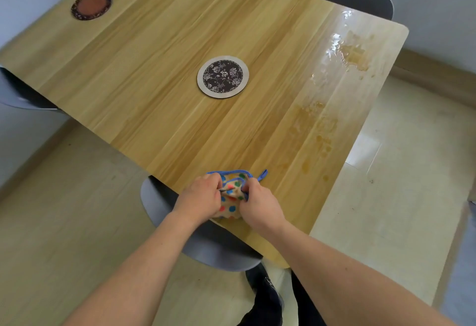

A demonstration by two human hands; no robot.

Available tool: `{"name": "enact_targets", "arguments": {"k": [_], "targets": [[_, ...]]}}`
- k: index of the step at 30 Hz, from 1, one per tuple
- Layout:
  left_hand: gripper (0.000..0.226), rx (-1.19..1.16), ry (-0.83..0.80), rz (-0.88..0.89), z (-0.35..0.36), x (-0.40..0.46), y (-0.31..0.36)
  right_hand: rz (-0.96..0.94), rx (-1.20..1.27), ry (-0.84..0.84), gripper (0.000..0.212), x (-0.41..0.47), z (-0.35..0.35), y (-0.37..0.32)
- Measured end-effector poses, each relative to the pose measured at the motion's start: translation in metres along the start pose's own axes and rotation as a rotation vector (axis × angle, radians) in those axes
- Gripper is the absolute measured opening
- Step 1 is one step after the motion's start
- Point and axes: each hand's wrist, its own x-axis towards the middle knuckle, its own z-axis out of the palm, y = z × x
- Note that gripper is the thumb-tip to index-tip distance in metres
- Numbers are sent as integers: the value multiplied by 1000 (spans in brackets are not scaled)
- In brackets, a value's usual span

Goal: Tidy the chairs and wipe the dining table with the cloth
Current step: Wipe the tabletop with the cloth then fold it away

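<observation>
Both hands, left hand (203,193) and right hand (260,203), pinch and bunch the dotted, blue-edged cloth (233,191) at six o'clock on the wooden dining table (154,68). Wiping comes next, I'd say: sweep toward the amber spill (316,129) at three o'clock.

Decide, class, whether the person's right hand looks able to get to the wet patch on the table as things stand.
Probably yes: the right hand grips the cloth at the near edge, and bare table lies between it and the wet patch. Nothing stands in the way.
</observation>
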Motion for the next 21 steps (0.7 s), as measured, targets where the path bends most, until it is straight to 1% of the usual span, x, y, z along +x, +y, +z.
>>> {"name": "enact_targets", "arguments": {"k": [4,5,7,9,12,14,17,21], "targets": [[15,-51,249,40,-8,5,3,-182,-221,120,28,20,-24,-5],[18,-30,279,61,-8,4,3,-229,-275,131,33,25,-28,-4],[21,60,308,122,-5,-2,2,-319,-396,90,48,32,-32,0],[25,114,245,165,0,-8,-1,-389,-522,27,54,35,-29,4],[45,107,16,138,6,-6,-7,-410,-622,-48,52,36,-17,8],[51,123,10,142,7,-4,-9,-419,-649,-39,56,36,-11,11],[43,158,38,138,7,-3,-4,-463,-683,-30,54,36,-9,16],[30,253,-12,109,15,-21,19,-557,-730,-82,36,29,-17,27]]}}
